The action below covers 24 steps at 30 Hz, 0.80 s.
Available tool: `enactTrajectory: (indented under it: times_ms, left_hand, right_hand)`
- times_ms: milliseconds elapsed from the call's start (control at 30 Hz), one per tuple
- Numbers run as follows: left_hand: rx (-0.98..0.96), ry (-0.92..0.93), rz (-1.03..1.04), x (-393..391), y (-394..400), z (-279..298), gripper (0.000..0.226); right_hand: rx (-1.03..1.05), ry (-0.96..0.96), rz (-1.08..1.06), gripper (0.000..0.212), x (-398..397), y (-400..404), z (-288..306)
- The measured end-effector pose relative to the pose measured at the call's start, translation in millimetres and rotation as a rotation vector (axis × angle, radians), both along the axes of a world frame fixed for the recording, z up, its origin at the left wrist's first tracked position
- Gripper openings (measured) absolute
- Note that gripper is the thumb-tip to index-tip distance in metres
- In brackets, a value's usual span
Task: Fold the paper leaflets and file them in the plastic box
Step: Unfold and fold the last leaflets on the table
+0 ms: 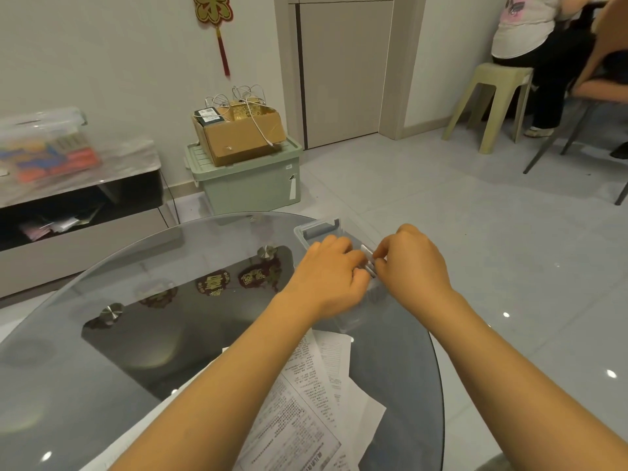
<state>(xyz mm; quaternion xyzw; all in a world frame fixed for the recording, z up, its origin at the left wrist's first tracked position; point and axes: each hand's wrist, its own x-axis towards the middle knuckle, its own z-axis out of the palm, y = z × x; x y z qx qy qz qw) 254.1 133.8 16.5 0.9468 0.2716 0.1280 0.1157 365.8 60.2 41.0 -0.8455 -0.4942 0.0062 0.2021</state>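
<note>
Both hands point(370, 266) hide folded leaflets point(369, 263) — plastic box point(316, 229) barely visible.

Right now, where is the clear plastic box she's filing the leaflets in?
In the head view, the plastic box sits at the far right edge of the round glass table, under both hands, beyond the unfolded leaflets.

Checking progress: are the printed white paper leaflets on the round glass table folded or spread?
Spread: the printed white paper leaflets lie flat and overlapping on the round glass table.
</note>
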Motion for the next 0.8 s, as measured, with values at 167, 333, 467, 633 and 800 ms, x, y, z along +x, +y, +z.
enactTrajectory:
  times_ms: [167,333,467,633,800]
  left_hand:
    - [-0.011,0.008,-0.019,-1.0,-0.8,3.3,0.060]
    - [0.012,0.103,-0.027,0.0,-0.3,7.4,0.063]
    - [0.015,0.144,-0.017,1.3,1.2,8.2,0.064]
    - [-0.015,0.021,-0.004,-2.1,-2.9,8.9,0.061]
    - [0.024,-0.084,0.069,-27.5,-24.1,24.4,0.057]
  right_hand:
    - [-0.057,0.061,0.029,0.023,0.4,-3.1,3.7]
    - [-0.048,0.090,0.048,0.025,2.1,-5.0,3.6]
    - [0.095,0.187,0.018,0.026,6.5,-6.9,3.0]
    - [0.167,0.212,0.034,0.028,7.9,-12.0,3.4]
    - [0.182,0.205,0.152,0.022,-2.9,-24.3,7.2]
